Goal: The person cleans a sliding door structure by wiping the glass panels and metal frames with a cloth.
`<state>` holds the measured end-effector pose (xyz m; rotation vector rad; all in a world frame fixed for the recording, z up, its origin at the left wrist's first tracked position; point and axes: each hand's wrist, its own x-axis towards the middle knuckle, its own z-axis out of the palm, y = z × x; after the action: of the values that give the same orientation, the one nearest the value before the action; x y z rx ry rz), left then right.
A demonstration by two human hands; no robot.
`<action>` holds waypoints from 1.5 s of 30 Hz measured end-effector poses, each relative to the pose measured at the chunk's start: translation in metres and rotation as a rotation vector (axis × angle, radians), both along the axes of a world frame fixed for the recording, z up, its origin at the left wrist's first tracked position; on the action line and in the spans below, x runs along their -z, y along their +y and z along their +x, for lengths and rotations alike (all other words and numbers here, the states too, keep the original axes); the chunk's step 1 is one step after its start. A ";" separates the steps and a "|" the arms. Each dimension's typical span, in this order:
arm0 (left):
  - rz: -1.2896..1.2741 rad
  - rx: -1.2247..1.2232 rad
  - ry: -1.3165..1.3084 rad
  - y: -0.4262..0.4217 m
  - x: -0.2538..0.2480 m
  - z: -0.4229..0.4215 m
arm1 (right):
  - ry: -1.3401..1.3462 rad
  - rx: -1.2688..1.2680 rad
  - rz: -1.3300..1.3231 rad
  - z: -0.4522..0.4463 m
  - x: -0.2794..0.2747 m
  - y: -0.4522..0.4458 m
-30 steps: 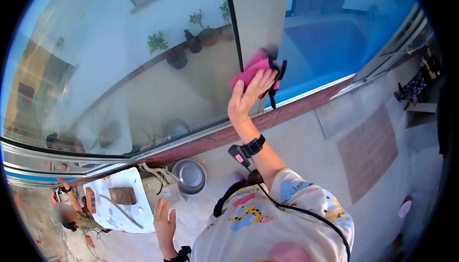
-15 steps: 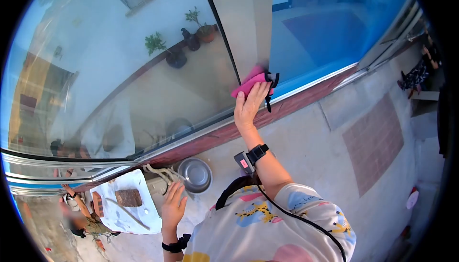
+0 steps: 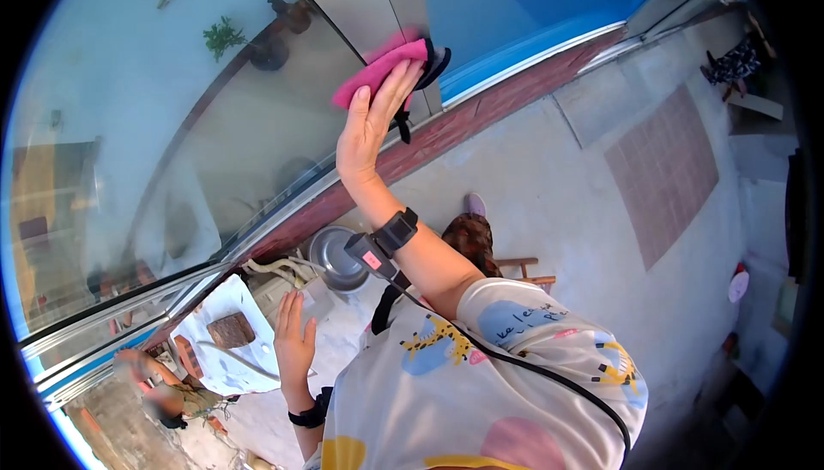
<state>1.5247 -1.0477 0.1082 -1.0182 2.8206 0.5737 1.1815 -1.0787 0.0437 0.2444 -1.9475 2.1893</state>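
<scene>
My right hand (image 3: pixel 369 127) presses a pink cloth with black edging (image 3: pixel 386 71) against the glass by the window frame, its fingers laid over the cloth. A black strap hangs from the cloth's lower side. Lower down, my left hand (image 3: pixel 294 341) is raised with its fingers stretched out and nothing in it. The window pane (image 3: pixel 266 109) mirrors potted plants and a pale wall. To the right of the cloth is a blue-tinted pane (image 3: pixel 515 24).
Below the window stand a metal basin (image 3: pixel 341 257) and a white-topped table (image 3: pixel 225 363) bearing a brown block (image 3: pixel 232 330). A person (image 3: pixel 167 393) is at the lower left. A wooden stool (image 3: pixel 536 279) is near my foot; a reddish brick sill (image 3: pixel 515 84) runs under the glass.
My right hand and the cloth have slid left and up in view along the glass. My foot and a wooden stool have come into sight. My left hand stays raised and open.
</scene>
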 end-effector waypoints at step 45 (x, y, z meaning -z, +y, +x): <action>0.112 -0.318 0.055 0.048 0.035 0.060 | -1.129 -0.122 -0.616 -0.045 0.172 0.015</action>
<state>1.5842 -0.9994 0.0731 -1.4593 2.6510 0.7899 1.1366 -1.0642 -0.1279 -1.2225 -1.4043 3.2195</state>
